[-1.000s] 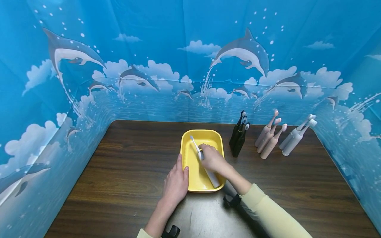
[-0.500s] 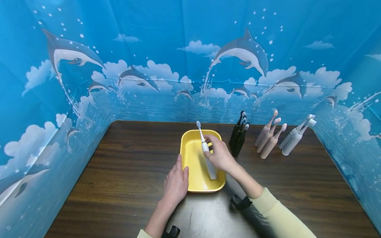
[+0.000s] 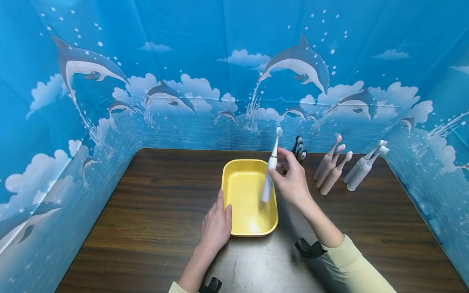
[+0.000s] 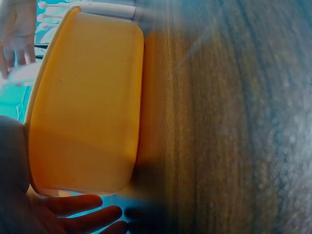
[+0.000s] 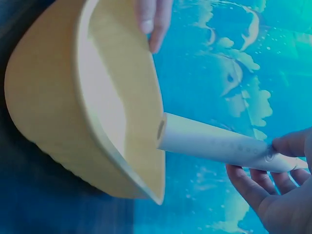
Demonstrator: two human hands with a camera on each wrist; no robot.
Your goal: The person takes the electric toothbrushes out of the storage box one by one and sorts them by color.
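A white electric toothbrush [image 3: 268, 179] is held nearly upright, brush head up, over the right side of the yellow tray [image 3: 239, 232]. My right hand [image 3: 293, 181] pinches its handle between thumb and fingers. In the right wrist view the handle [image 5: 209, 144] points its flat base toward the tray, and the thumb lies by the button. My left hand [image 3: 217, 224] rests with straight fingers against the tray's left wall; in the left wrist view its fingers [image 4: 87, 222] reach past the tray's end.
Behind my right hand stand several black toothbrushes [image 3: 299, 148], partly hidden. Further right are pink toothbrushes [image 3: 331, 179] and two pale grey-blue toothbrushes [image 3: 360, 175], all upright on the wooden table [image 3: 157, 195]. A dolphin-print curtain [image 3: 205, 61] encloses the back and sides.
My right hand has lifted the white electric toothbrush out of the tray and carried it up and to the right, turning it more upright. The left hand and tray stay put.
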